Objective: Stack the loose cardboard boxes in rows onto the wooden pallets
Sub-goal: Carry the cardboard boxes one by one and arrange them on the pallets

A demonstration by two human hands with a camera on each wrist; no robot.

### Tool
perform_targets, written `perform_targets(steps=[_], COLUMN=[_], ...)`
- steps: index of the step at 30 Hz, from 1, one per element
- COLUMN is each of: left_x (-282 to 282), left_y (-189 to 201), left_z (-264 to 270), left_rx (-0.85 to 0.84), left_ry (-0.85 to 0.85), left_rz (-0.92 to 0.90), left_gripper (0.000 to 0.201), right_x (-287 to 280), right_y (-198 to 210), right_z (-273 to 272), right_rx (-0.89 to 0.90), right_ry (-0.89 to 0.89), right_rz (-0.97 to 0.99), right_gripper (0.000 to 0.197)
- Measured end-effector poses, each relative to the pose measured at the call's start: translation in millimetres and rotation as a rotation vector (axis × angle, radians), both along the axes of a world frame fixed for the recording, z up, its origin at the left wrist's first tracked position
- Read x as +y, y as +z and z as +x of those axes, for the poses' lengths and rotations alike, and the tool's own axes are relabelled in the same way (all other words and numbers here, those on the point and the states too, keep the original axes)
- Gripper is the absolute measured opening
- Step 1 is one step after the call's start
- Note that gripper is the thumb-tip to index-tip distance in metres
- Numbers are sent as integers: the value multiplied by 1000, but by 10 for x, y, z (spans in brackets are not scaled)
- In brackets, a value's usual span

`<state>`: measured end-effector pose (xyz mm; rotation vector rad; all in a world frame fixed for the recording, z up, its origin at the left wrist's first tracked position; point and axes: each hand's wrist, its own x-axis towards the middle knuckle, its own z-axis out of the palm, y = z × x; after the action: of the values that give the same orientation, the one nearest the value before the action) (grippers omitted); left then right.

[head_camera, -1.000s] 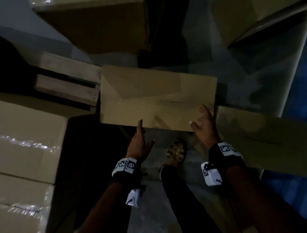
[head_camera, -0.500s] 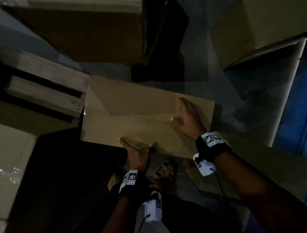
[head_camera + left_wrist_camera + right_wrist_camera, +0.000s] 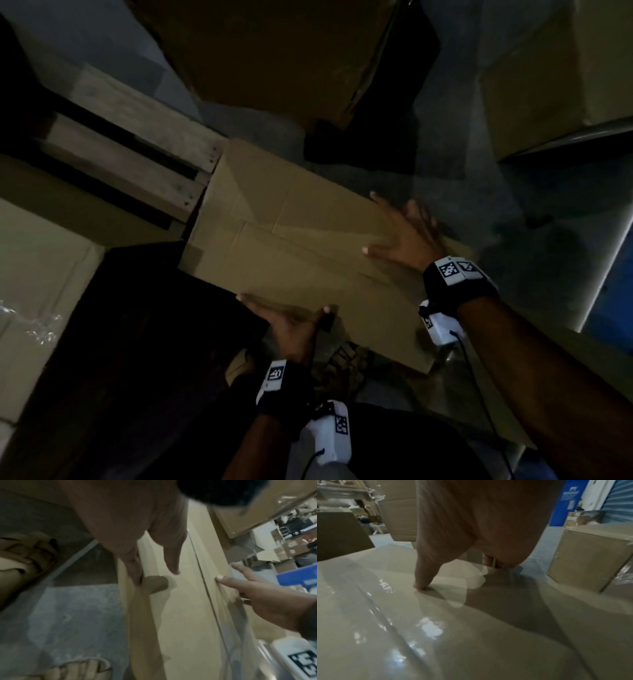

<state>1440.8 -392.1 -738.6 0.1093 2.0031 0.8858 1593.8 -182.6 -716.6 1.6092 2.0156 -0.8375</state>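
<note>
A flat brown cardboard box (image 3: 291, 246) lies in the middle of the head view, its left end against the wooden pallet (image 3: 137, 154). My left hand (image 3: 287, 317) lies along the box's near edge, fingers straight and thumb on the top face. The left wrist view shows that hand (image 3: 154, 568) on the edge of the box (image 3: 185, 615). My right hand (image 3: 400, 236) rests flat and spread on the top, toward the far right corner. From the right wrist, the thumb of this hand (image 3: 453, 568) presses the taped top of the box (image 3: 419, 628).
More cardboard boxes stand around: a taped stack at the left (image 3: 37, 274), one at the back (image 3: 274, 51), one at the far right (image 3: 555, 68) and a flat one by my right arm (image 3: 513, 377). My sandalled foot (image 3: 342, 366) is on the grey floor below the box.
My right hand has moved from the box's near right corner onto its top, toward the far edge. My left hand now lies along the near edge with its thumb on top.
</note>
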Motion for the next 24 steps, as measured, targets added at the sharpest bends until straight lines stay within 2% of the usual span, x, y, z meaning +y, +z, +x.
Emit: perform_targets(steps=[2,6,8,10,13,16,20,24], left_x=[-50,-21,-48,-93,-170,-291,-457,-608], left_y=[-16,27,52,53,5,41,233,562], left_z=[-53,-170,-195,-192,-189,-226,-271,-299], left_rx=[-26,-119,-113,-77,-71,-32,30,85], left_ry=[13,-36,-148,-235,-201,-216,-234,-274], left_rz=[65,54,38,-60,-69,40,103,170], left_gripper=[149,150,151,157,159,157,153,157], right_x=[-99,-248,-283,-321,-401,-488,-674,-855], right_y=[11,76,161,243,331,431,727,1072], right_z=[59,84,47,2,-62,-81,-31,63], right_rx=[15,-36,-60,-47,-2,77,251,307], right_ry=[3,31,64,76,44,-14,-67,-77], right_rz=[-94,-95,-84,-74,-59,-26,-24,1], right_gripper=[111,121,123,126,127,126,126,128])
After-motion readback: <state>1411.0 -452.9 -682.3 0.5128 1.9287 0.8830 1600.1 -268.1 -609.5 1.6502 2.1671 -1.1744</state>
